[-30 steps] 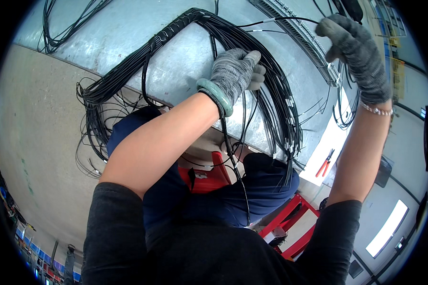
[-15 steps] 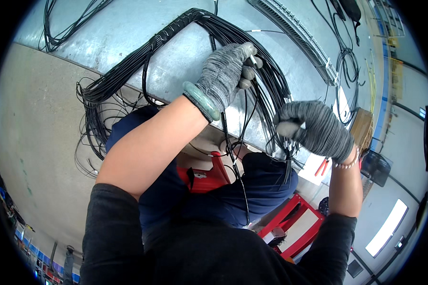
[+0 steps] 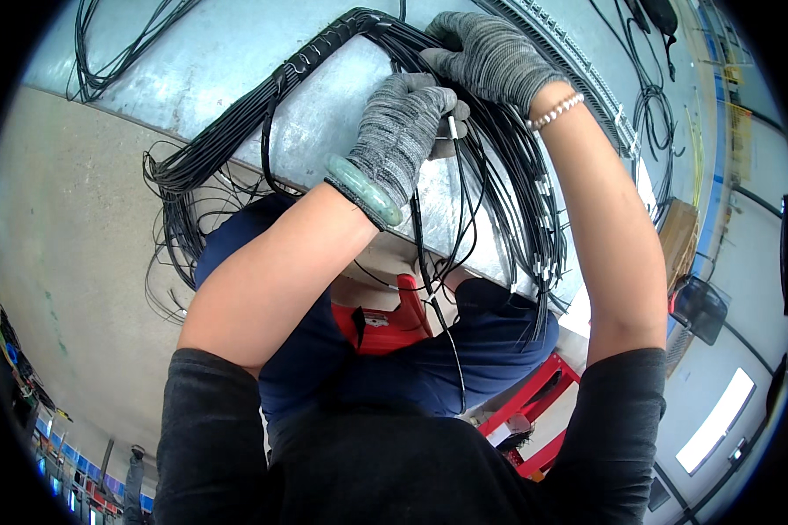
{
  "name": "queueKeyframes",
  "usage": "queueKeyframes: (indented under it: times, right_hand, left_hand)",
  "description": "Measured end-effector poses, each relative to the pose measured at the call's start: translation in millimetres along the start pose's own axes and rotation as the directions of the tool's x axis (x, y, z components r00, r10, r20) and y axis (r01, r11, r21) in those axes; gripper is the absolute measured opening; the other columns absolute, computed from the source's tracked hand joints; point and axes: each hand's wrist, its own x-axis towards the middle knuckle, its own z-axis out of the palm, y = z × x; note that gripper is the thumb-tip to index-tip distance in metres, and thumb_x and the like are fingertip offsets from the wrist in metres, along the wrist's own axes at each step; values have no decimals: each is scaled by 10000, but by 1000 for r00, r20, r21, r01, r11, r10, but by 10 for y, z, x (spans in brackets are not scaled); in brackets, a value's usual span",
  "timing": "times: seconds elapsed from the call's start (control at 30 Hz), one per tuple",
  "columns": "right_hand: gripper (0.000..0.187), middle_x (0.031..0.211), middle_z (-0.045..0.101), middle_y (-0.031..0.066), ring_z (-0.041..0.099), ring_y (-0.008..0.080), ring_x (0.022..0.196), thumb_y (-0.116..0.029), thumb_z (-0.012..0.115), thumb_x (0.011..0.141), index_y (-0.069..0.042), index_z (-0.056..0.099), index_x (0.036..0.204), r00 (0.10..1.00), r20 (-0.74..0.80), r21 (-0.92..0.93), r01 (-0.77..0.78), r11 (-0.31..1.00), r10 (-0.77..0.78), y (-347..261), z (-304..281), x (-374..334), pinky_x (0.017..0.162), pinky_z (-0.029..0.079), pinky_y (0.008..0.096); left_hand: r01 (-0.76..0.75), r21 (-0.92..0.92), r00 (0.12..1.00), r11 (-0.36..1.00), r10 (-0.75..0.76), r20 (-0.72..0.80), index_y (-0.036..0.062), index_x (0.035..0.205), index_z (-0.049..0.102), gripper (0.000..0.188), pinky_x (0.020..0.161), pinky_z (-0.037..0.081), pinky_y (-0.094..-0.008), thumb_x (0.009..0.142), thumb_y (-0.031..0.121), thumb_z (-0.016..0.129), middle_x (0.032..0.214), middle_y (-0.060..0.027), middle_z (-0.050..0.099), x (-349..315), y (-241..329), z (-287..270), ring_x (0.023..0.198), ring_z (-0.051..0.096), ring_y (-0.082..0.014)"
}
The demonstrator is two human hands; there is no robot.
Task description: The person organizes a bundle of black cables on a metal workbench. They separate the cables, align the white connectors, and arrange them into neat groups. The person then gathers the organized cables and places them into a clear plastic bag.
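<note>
A thick black wire bundle (image 3: 521, 166) bends over the metal tabletop, wrapped along its upper left stretch. White sleeves (image 3: 543, 188) mark several wires on its right branch. My left hand (image 3: 398, 131), in a grey striped glove, pinches a black wire at its white sleeve (image 3: 452, 128). Farther up, my right hand (image 3: 492, 59), gloved alike, curls over the bundle close to its bend. What lies between the right fingers is hidden. Loose wire ends (image 3: 534, 293) hang over the near table edge above my knee.
A slotted rail (image 3: 600, 101) lies behind my right hand. Coiled black cables (image 3: 652, 109) rest at the far right, others (image 3: 105, 70) at the far left. Below the edge stand a red stool (image 3: 385, 328) and a red frame (image 3: 534, 402). A cardboard piece (image 3: 677, 229) is at right.
My right hand has moved up and left, from the labelled wire ends to the bundle near its bend. My left hand has shifted slightly left and down, keeping the sleeved wire.
</note>
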Motion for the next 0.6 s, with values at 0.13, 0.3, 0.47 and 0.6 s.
queueKeyframes:
  times: [0.13,0.3,0.47,0.6]
  right_hand:
    - [303,825,640,159,622,311,799,-296,573,840,-45,603,1006,993,-9,-71,119,990,-120,107,55,89,765,486,382]
    - [209,802,604,180,608,309,753,-143,576,778,-25,582,950,995,-38,-144,85,986,-91,-156,-96,-2,680,471,393]
    - [160,812,611,198,601,350,798,-155,534,776,-22,556,862,995,12,-203,97,974,-96,-199,-148,35,710,463,427]
    - [165,747,615,190,614,335,735,-145,503,784,-26,538,893,997,-39,-244,50,969,-61,-220,-56,40,672,475,414]
  left_hand:
    - [-10,32,1000,999,10,-6,46,1045,479,249,611,515,-269,832,123,583,839,-61,623,-14,3,17,711,603,-138]
    - [-8,71,998,997,13,-65,36,1079,461,289,626,519,-269,835,130,584,859,-76,632,-69,18,40,724,610,-139]
    - [22,122,997,992,-12,-82,51,1045,486,239,603,513,-259,838,130,575,837,-64,631,-49,36,59,715,607,-132]
    - [-1,136,997,991,12,-82,53,1039,499,237,629,511,-259,835,148,573,832,-51,629,-99,35,84,740,606,-130]
